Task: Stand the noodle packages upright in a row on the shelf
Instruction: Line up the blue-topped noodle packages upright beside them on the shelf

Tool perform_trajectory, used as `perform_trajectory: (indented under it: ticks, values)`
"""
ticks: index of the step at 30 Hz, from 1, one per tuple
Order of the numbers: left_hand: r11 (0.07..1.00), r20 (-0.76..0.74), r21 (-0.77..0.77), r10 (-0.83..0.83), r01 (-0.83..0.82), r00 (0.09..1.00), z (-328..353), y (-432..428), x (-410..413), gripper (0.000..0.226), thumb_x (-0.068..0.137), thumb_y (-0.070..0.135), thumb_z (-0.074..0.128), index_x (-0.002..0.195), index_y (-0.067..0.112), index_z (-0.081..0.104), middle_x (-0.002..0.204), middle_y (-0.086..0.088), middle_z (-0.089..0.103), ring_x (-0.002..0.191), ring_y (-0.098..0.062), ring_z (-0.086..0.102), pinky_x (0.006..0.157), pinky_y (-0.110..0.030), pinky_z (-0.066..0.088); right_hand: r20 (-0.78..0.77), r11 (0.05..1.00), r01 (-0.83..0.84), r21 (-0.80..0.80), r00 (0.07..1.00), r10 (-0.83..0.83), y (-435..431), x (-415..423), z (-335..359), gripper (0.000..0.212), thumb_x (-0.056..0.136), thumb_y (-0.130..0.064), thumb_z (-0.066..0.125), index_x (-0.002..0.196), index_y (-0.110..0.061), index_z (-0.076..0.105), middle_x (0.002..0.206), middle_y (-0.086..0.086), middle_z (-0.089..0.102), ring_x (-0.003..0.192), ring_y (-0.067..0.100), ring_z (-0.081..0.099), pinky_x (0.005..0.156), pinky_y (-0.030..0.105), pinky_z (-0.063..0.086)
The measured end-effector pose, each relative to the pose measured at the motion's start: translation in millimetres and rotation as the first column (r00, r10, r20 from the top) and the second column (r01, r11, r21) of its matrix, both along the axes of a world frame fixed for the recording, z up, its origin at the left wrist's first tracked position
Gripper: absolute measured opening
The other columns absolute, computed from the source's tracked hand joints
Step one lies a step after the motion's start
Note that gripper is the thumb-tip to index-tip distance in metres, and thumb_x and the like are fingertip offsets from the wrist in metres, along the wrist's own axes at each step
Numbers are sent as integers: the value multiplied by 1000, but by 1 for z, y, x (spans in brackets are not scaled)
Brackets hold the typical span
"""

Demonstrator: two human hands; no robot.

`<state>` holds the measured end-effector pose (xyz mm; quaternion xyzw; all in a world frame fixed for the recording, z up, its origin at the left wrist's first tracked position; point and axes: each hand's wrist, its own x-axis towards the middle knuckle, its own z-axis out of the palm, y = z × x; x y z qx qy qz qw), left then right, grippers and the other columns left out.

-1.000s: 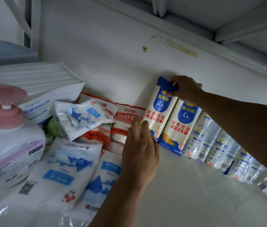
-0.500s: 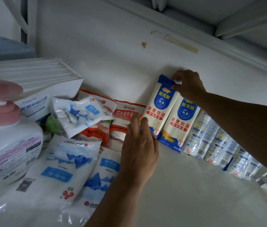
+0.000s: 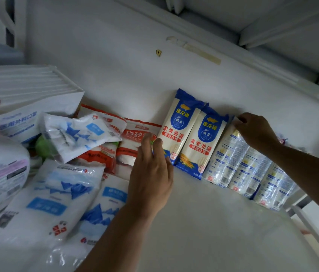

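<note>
Head view: your right grip [image 3: 253,132] has shifted from the blue package [image 3: 180,124] to pinch the clear-wrapped package [image 3: 227,154]. Your left grip [image 3: 150,173] stays straight-fingered.

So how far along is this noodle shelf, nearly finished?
Nearly there, I'd guess. Done: the left blue noodle package and second blue noodle package stand against the back wall, three clear-wrapped packages in a row beside them. In hand: the right hand grips the top of the first clear-wrapped package; the left hand touches the left blue one's base with straight fingers. Left: perhaps squaring up; no loose noodle package shows.
</note>
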<state>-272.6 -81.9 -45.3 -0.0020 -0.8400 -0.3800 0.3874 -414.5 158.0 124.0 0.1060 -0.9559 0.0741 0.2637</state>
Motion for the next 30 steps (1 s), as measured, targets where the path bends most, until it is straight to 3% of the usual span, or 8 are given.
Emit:
perform_trajectory:
  ticks: [4, 6, 12, 16, 19, 22, 26, 30]
  values:
    - [1000, -1, -12, -1, 1, 1000, 0, -1, -1, 48, 97, 21, 56, 141, 7, 42, 151, -14, 33, 123, -21, 54, 88, -28, 58, 9, 1000, -4, 20, 1000, 4, 7, 4, 4, 41, 93, -38, 52, 63, -10, 55, 56, 11, 56, 51, 26, 50, 55, 32, 41]
    - [1000, 8, -17, 0, 0, 1000, 1, -2, 0, 49, 96, 21, 57, 140, 6, 42, 151, -16, 33, 123, -22, 55, 87, -28, 59, 9, 998, -10, 56, 1000, 10, 8, 8, 8, 44, 93, -42, 53, 63, -10, 59, 57, 11, 60, 54, 29, 57, 57, 32, 43]
    - [1000, 2, -27, -11, 11, 1000, 0, -3, 1, 46, 95, 17, 60, 136, 4, 45, 150, -18, 36, 121, -24, 55, 84, -29, 59, -113, 937, 111, 331, 991, -77, 7, 29, 22, 45, 95, -60, 50, 95, -24, 76, 82, 7, 77, 75, 31, 69, 69, 35, 53]
    - [999, -4, -39, -8, 8, 1000, 0, -2, 1, 46, 95, 17, 61, 136, 5, 45, 149, -18, 37, 122, -23, 55, 84, -27, 58, -93, 939, 86, 334, 994, -58, 8, 39, 28, 55, 94, -66, 46, 107, -23, 78, 86, 4, 80, 76, 28, 74, 76, 37, 56]
    - [999, -12, -50, -16, 16, 1000, -1, -2, 1, 46, 95, 17, 62, 136, 5, 45, 148, -17, 37, 123, -22, 54, 84, -28, 59, 24, 963, 63, 264, 997, -72, 9, 48, 32, 45, 95, -61, 50, 105, -27, 77, 62, -9, 71, 53, 13, 72, 77, 34, 55]
    - [996, -26, -87, -14, 11, 1000, -2, -3, -1, 44, 96, 18, 60, 136, 4, 46, 146, -19, 40, 123, -23, 53, 84, -28, 58, 110, 974, 43, 224, 991, -69, 11, 50, 33, 36, 97, -55, 52, 109, -30, 75, 73, -17, 71, 48, 8, 71, 72, 30, 49]
    - [984, -25, -176, -32, 27, 999, -4, -1, -3, 49, 100, 34, 46, 141, 8, 42, 145, -17, 42, 128, -23, 50, 90, -32, 58, 244, 984, 52, 170, 965, -94, 14, 48, 34, 45, 100, -57, 44, 118, -24, 70, 85, 2, 78, 62, 14, 76, 78, 34, 54]
    - [956, -1, -281, -86, 83, 996, -6, 6, 3, 57, 100, 41, 47, 148, 12, 36, 153, -14, 38, 140, -23, 40, 99, -33, 51, 335, 992, 108, -63, 939, -81, 5, 54, 30, 52, 100, -60, 39, 103, -14, 64, 93, 14, 71, 79, 27, 74, 60, 28, 53]
